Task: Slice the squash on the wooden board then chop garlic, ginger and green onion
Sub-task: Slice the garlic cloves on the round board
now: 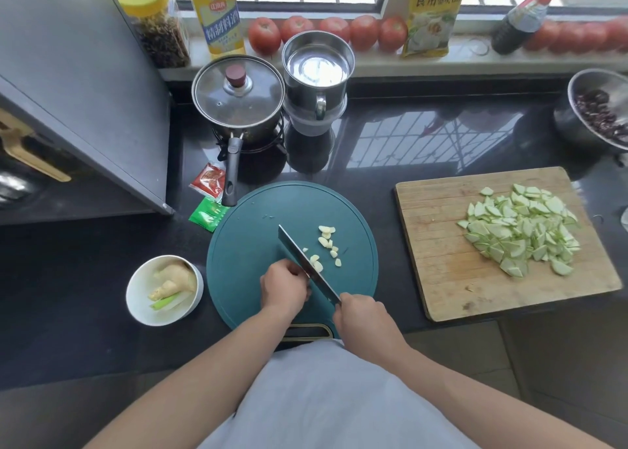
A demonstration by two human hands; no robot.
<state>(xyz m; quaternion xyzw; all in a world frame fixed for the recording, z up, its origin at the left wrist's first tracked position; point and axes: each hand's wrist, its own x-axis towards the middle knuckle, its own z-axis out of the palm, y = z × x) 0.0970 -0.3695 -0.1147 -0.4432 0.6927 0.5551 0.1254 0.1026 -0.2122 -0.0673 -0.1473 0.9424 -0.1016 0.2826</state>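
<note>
- The dark counter (441,135) carries two boards: the wooden board (438,244) well to the right of my hands, and the round teal board (251,231) right in front of me.
- On the wooden board's right half lies a loose heap of squash slices (520,231), thin wedges, pale green with darker rind edges.
- My right hand (363,316) grips the handle of the knife (306,265), its blade slanting up and left across the teal board.
- My left hand (283,283), fingers curled, sits against the blade's left side; whether it pinches anything I cannot tell.
- A white bowl (136,292) left of the teal board holds ginger (175,275) and green onion (163,302).
- Garlic (328,241) lies in small creamy slices just right of the blade.
</note>
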